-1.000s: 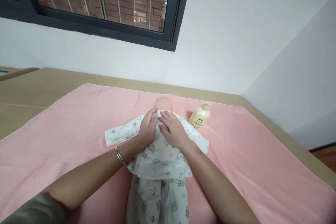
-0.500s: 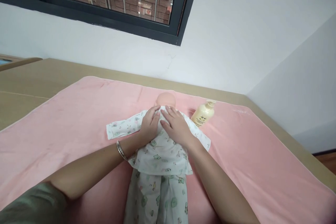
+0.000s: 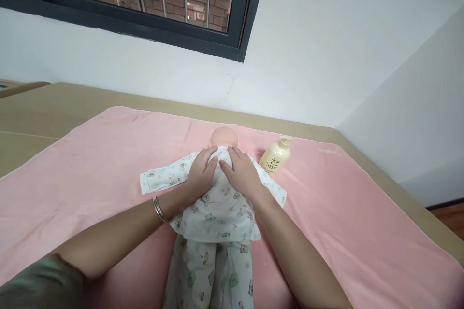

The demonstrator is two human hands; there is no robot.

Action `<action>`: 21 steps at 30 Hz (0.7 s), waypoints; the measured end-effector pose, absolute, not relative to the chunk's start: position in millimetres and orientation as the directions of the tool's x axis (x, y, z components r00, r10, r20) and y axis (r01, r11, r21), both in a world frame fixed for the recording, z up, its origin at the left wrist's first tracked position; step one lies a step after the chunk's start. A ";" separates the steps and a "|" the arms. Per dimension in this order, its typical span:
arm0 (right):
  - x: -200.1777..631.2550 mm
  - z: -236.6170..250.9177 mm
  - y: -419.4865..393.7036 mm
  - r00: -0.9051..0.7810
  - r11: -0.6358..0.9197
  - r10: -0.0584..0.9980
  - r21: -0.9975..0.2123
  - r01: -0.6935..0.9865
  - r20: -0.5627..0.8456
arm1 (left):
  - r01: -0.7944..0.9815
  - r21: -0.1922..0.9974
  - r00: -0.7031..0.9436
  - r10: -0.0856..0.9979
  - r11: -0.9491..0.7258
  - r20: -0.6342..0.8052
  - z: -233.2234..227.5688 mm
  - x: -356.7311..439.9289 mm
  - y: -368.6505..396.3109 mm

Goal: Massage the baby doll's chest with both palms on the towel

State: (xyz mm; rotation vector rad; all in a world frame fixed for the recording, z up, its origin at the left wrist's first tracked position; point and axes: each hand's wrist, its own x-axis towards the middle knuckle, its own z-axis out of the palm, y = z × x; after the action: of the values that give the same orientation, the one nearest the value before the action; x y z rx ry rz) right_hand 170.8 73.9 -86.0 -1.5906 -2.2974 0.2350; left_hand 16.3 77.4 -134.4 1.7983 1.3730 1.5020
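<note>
A baby doll (image 3: 224, 136) lies face-up on a pink blanket (image 3: 90, 164), dressed in a white top (image 3: 217, 212) and trousers (image 3: 210, 275) printed with green bears. My left hand (image 3: 201, 173) and my right hand (image 3: 241, 171) both rest flat on the doll's chest, fingers pointing toward its head, fingertips close together. Neither hand grips anything. A metal bangle (image 3: 158, 209) is on my left wrist. The doll's empty-looking sleeves stretch out to both sides.
A cream pump bottle (image 3: 274, 156) lies on the blanket just right of the doll's head. The blanket covers a tan mattress (image 3: 47, 111) against a white wall (image 3: 308, 58). A dark-framed window (image 3: 145, 5) is above.
Both hands stay on the doll's chest with only slight sliding. The view has shifted a little, so the doll sits slightly further left in the picture.
</note>
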 end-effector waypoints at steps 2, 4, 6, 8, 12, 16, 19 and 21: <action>171.9 -86.1 75.2 -0.291 0.343 0.936 -0.322 0.883 0.200 | 0.434 0.787 -0.057 0.858 -0.439 0.510 -134.6 16.2 77.6; 170.4 -86.5 73.3 -0.289 0.350 0.930 -0.307 0.885 0.229 | 0.456 0.764 -0.042 0.846 -0.457 0.532 -134.5 15.9 77.3; 168.6 -87.1 71.2 -0.285 0.352 0.926 -0.294 0.888 0.249 | 0.474 0.745 -0.033 0.836 -0.469 0.547 -134.3 15.5 76.9; 167.8 -87.5 70.3 -0.271 0.340 0.928 -0.287 0.896 0.254 | 0.490 0.733 -0.029 0.831 -0.472 0.555 -134.2 15.2 76.5; 168.4 -86.9 70.5 -0.259 0.330 0.928 -0.269 0.905 0.267 | 0.520 0.710 -0.033 0.819 -0.475 0.572 -134.6 15.3 75.6; 166.4 -85.9 68.2 -0.260 0.343 0.912 -0.241 0.908 0.316 | 0.579 0.663 -0.043 0.794 -0.475 0.607 -134.8 15.3 73.3; 161.9 -85.1 63.8 -0.258 0.329 0.909 -0.183 0.926 0.328 | 0.608 0.634 -0.029 0.784 -0.478 0.620 -134.7 15.1 71.0; 158.7 -84.2 60.4 -0.251 0.311 0.913 -0.149 0.939 0.322 | 0.615 0.625 -0.013 0.786 -0.482 0.618 -135.1 15.0 70.4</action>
State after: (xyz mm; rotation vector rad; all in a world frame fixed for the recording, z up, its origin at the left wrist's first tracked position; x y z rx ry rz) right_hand 158.7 60.4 -84.2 -1.6584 -2.2361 -0.1037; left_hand 15.0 70.4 -135.1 2.0801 1.4970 1.5044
